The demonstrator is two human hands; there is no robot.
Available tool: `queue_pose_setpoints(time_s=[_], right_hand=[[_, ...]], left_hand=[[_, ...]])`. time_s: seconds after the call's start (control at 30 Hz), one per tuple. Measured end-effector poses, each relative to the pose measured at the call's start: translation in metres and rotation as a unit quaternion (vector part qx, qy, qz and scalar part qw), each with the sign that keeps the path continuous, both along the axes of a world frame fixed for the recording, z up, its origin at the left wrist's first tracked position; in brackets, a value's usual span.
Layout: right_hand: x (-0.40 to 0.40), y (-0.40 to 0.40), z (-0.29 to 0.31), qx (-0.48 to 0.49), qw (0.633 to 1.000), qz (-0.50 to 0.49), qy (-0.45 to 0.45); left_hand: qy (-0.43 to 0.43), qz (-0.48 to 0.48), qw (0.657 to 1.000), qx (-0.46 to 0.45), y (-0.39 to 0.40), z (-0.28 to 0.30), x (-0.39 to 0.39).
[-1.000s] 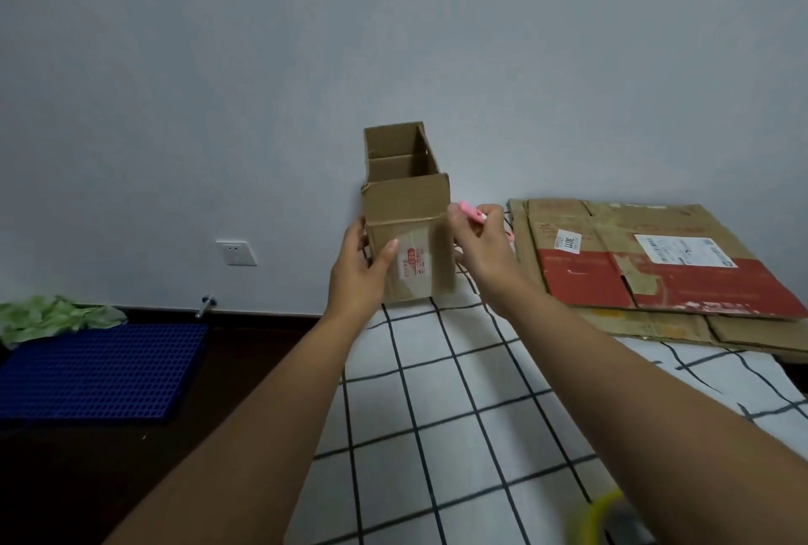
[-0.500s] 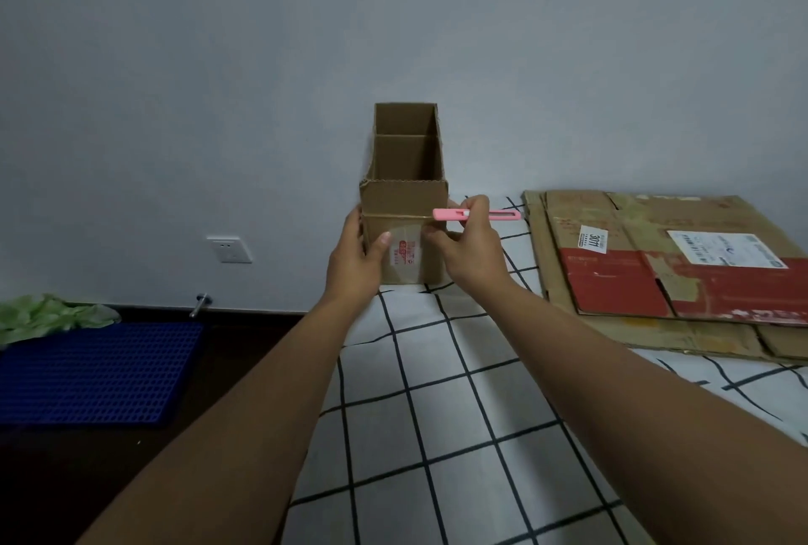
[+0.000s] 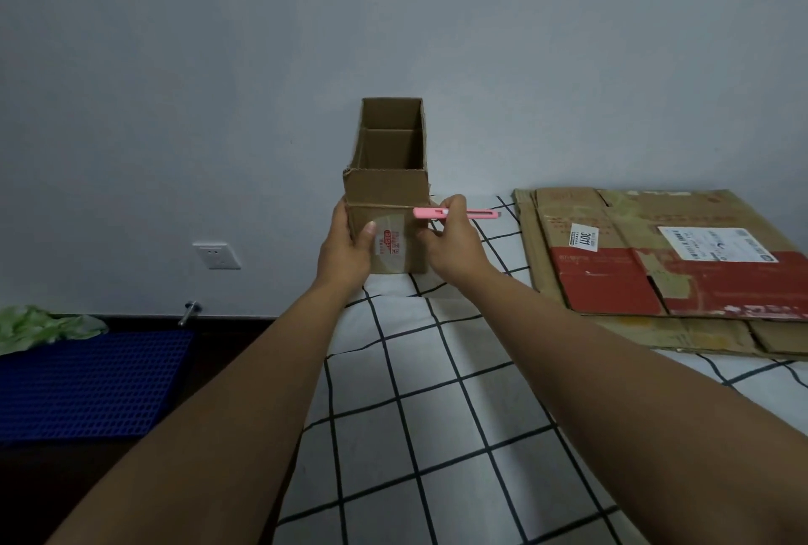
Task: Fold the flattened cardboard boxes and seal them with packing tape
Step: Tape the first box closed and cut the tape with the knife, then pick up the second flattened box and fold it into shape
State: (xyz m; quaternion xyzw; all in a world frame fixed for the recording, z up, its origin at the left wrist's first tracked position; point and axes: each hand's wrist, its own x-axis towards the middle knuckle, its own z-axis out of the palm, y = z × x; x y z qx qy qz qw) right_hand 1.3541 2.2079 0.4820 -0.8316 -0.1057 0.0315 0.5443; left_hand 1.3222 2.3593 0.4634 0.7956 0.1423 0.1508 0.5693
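The box (image 3: 387, 212) has gone from tilted to upright, open top facing me, at 12 o'clock on the checked sheet (image 3: 437, 404); bottom apparently sealed. My left hand (image 3: 347, 247) grips its left edge. My right hand (image 3: 452, 240) clenches a pink cutter (image 3: 457, 213) level against its right side. Flattened boxes (image 3: 656, 256) wait at 2 o'clock.
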Motion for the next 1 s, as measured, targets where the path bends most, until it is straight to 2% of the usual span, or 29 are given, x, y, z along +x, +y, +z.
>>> queue_pose_setpoints(time_s=[0.3,0.43,0.6,0.8,0.9,1.0], right_hand=[[-0.003,-0.002,0.01,-0.004,0.998,0.019,0.061],[-0.026,-0.017,0.012,0.057,0.996,0.02,0.07],[-0.064,-0.062,0.017,0.099,0.992,-0.051,0.062],[-0.122,-0.14,0.023,-0.04,0.999,-0.009,-0.019],[-0.146,-0.182,0.019,-0.088,0.995,-0.033,-0.022],[-0.163,-0.223,0.013,-0.195,0.98,-0.044,-0.003]], left_hand=[[0.025,0.028,0.999,0.014,-0.005,0.002,-0.003],[0.05,0.081,0.995,0.02,-0.019,0.003,-0.028],[0.035,0.08,0.993,0.084,-0.057,-0.002,-0.077],[0.049,-0.029,0.988,0.143,-0.107,-0.002,-0.126],[0.047,-0.062,0.983,0.168,-0.134,0.003,-0.142],[0.046,-0.084,0.978,0.184,-0.164,0.01,-0.148]])
